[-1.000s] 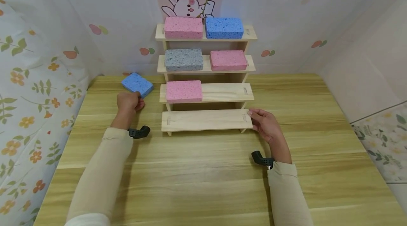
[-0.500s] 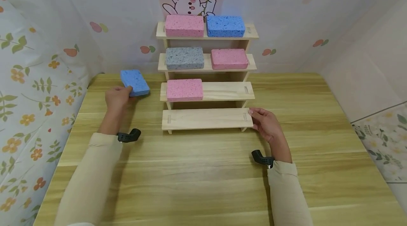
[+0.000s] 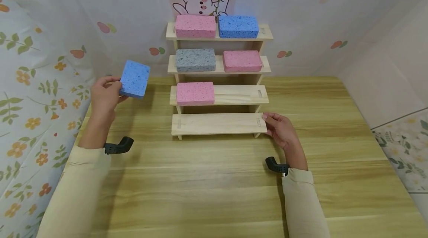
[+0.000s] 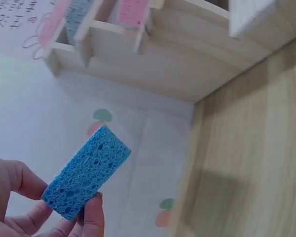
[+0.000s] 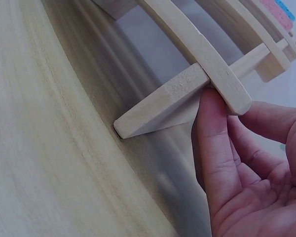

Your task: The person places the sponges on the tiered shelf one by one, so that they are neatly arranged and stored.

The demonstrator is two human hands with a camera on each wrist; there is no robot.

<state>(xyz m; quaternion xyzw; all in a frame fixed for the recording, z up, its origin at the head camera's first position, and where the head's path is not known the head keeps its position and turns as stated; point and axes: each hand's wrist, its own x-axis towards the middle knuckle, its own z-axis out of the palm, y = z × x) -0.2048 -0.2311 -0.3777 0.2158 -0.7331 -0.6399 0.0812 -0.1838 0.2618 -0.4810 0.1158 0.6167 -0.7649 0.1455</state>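
Note:
My left hand (image 3: 106, 95) pinches a blue sponge (image 3: 135, 79) between thumb and fingers, raised over the table's back left and left of the wooden tiered rack. The left wrist view shows the same speckled sponge (image 4: 86, 173) from its narrow side, gripped at its lower end. At the rack's right, my right hand (image 3: 280, 130) pinches the end of the lowest shelf (image 3: 219, 124), thumb above and fingers below. Up close in the right wrist view, a fingertip (image 5: 214, 106) presses under that shelf end (image 5: 234, 96), beside the side support.
On the top tier sit a pink sponge (image 3: 195, 26) and a blue sponge (image 3: 238, 27). Below are a grey sponge (image 3: 195, 60) and a pink one (image 3: 242, 61). The third tier bears another pink sponge (image 3: 195, 93) at its left. Patterned cloth (image 3: 133, 15) hangs behind.
My left hand has taken the blue sponge off the table, lifting it and shifting left while tilting it upright. My right hand keeps its hold on the shelf end.

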